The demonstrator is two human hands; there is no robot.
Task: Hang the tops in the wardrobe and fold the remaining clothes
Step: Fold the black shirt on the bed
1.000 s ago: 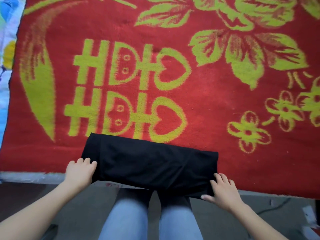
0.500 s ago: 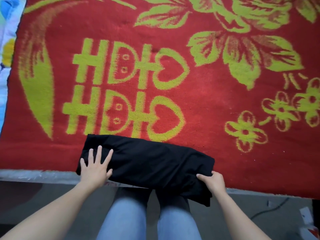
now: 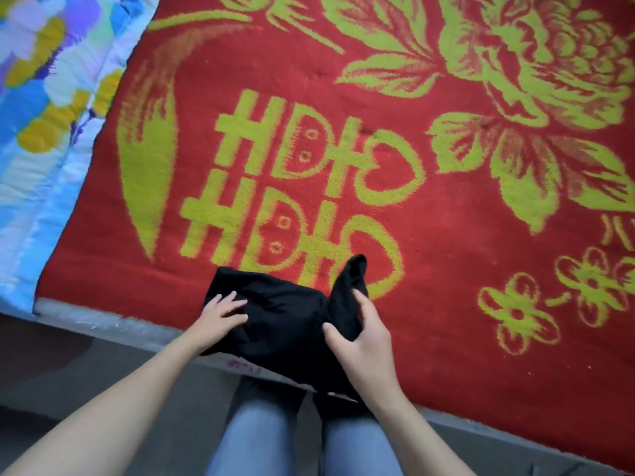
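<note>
Head view: black garment (image 3: 281,317) mid-fold on the red blanket (image 3: 446,269), at its near edge.
Left grip (image 3: 220,316) presses flat, fingers straight; right grip (image 3: 364,338) clutches the raised right end. Judgement: carry that end leftward, match edges, then smooth.

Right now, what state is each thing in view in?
Black garment: partly folded at the blanket's near edge, right end raised.
Left hand: fingers flat, pressing the garment's left part.
Right hand: grips the raised right end.
Red blanket: spread flat under the garment.
Floral quilt: lying along the blanket's left edge.
</note>
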